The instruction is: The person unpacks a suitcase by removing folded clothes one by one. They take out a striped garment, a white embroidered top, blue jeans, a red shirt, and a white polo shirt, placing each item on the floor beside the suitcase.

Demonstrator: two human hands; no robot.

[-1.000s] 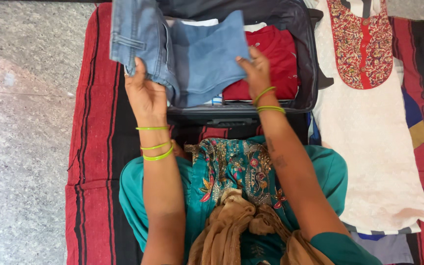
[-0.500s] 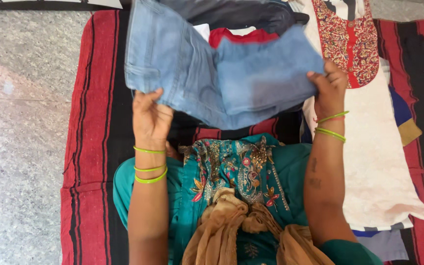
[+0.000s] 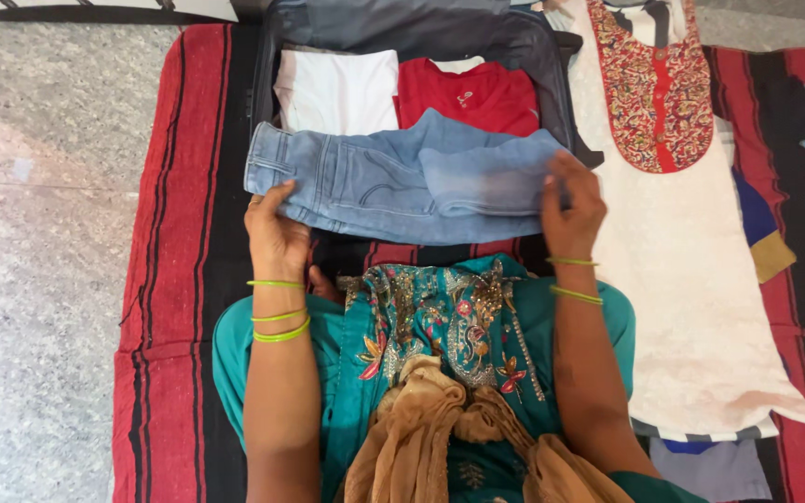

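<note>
Here, a folded pair of light blue denim jeans (image 3: 402, 186) lying flat across the near edge of an open dark grey soft-sided suitcase (image 3: 559, 88), waistband and pocket to the left, folded legs to the right. Left hand (image 3: 277, 233) at the waistband end, thumb on top of the denim and fingers tucked beneath the lower edge, pinching the fabric. Right hand (image 3: 572, 207) at the other end, palm down and fingers spread flat over the folded leg, pressing it onto the suitcase rim. Thin green bangles (image 3: 279, 321) on the left wrist, more of the same on the right. Inside the suitcase, just behind the jeans, a folded white garment (image 3: 339, 90) on the left and a folded red top (image 3: 477, 93) beside it on the right, the two touching. Under the suitcase, a red and black striped woven mat (image 3: 174, 233) spread on a grey speckled stone floor (image 3: 39, 233). To the right of the suitcase, a cream tunic with a red patterned embroidered yoke (image 3: 691, 270) laid out flat on the mat, its edge close to the right hand. Nearest the camera, a teal embroidered dress (image 3: 440, 321) and a tan crumpled scarf (image 3: 440, 419) on the person's lap.
</note>
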